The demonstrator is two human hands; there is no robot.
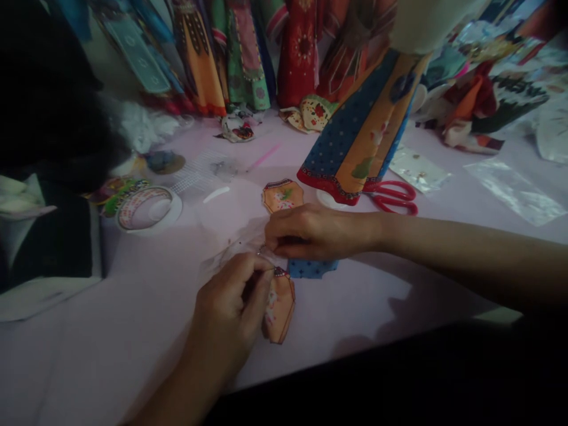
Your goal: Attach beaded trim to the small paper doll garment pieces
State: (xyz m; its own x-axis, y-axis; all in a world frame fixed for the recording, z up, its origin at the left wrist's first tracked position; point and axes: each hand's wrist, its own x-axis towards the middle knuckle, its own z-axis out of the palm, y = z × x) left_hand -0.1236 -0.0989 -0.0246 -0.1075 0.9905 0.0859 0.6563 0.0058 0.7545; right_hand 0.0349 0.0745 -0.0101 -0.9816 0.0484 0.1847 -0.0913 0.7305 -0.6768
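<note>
In the head view my left hand (235,296) is closed in a pinch, its fingertips at the beaded top edge of an orange floral fabric piece (280,310) with dark trim. A thin dark line shows at the fingertips, too fine to name. My right hand (315,229) has its fingers curled down just beyond, above a blue patterned fabric piece (313,269); what they grip is hidden. Between the hands and to their left lies a crumpled clear plastic bag (226,251). Another orange floral piece (284,196) lies behind my right hand.
A doll's blue and orange skirt (355,130) rises behind my right forearm, beside red-handled scissors (399,198). To the left are a tape roll (173,207) and a dark box (53,236). Dressed figures, including a red dress (297,59), line the back. Clear packets (517,189) lie right.
</note>
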